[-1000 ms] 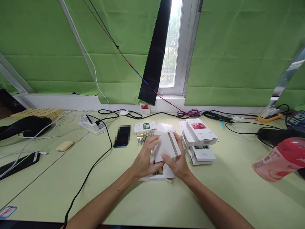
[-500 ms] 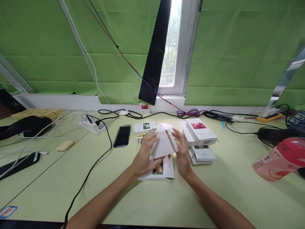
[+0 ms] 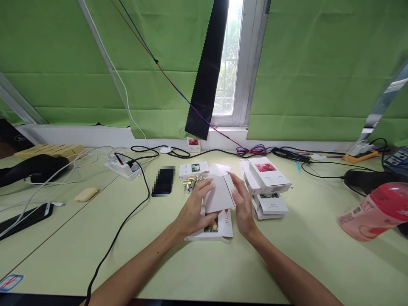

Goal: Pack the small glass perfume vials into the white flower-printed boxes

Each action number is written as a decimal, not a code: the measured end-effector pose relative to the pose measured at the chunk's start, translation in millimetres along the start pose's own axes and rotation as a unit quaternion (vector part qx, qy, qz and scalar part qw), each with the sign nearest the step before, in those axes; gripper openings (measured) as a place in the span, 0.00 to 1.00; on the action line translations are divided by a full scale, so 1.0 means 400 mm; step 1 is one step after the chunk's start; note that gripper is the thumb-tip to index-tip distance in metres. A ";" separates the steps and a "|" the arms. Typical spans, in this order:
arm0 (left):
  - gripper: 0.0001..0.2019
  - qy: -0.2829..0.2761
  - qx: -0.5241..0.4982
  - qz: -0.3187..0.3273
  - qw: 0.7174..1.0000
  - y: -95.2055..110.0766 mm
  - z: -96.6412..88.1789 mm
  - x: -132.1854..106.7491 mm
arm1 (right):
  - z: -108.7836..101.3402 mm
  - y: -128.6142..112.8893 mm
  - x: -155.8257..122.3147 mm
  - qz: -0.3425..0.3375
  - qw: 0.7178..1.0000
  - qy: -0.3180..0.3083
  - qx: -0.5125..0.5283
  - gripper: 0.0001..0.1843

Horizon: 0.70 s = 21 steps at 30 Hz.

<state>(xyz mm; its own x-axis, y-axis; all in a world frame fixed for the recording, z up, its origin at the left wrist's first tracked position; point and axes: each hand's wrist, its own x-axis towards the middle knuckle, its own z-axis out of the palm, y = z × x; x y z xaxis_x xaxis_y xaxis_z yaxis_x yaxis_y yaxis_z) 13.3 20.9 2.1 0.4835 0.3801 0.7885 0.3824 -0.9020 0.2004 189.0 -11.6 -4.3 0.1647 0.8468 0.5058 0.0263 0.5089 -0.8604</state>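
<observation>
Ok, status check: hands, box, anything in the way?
Left hand holding white box; right hand at its right edge. White box tilted, above flower-print box. Stacked boxes beside right hand, possibly crowding it.

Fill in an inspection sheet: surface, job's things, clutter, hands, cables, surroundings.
Surface: pale green table, seam at left.
Job's things: plain white cardboard box, held above white flower-printed box; stacked white printed cartons, right; gold-coloured pieces, beyond.
Clutter: pink red-lidded bottle, right; pale yellow rounded case, left.
Hands: left hand grips the plain box; right hand at its right edge, grip unclear.
Cables: black cable crosses table; white cables tangled, left; red and blue wires strung above.
Surroundings: green fabric curtains, narrow window between.
</observation>
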 end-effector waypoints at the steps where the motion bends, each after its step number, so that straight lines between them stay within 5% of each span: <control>1: 0.39 0.002 0.000 0.002 1.000 -0.001 0.001 -0.001 | 0.000 0.000 0.000 -0.001 1.000 0.000 0.004 0.26; 21: 0.40 0.011 0.006 0.024 1.000 -0.008 0.002 -0.005 | -0.001 0.004 0.001 0.012 1.000 -0.005 0.018 0.27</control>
<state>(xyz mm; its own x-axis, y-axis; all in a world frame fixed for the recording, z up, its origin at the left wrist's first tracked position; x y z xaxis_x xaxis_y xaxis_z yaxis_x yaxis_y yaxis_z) 11.9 23.2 -0.7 0.4838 0.3326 0.8095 0.3699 -0.9160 0.1553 189.6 -10.5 -5.7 0.1543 0.8606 0.4853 -0.0122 0.4928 -0.8701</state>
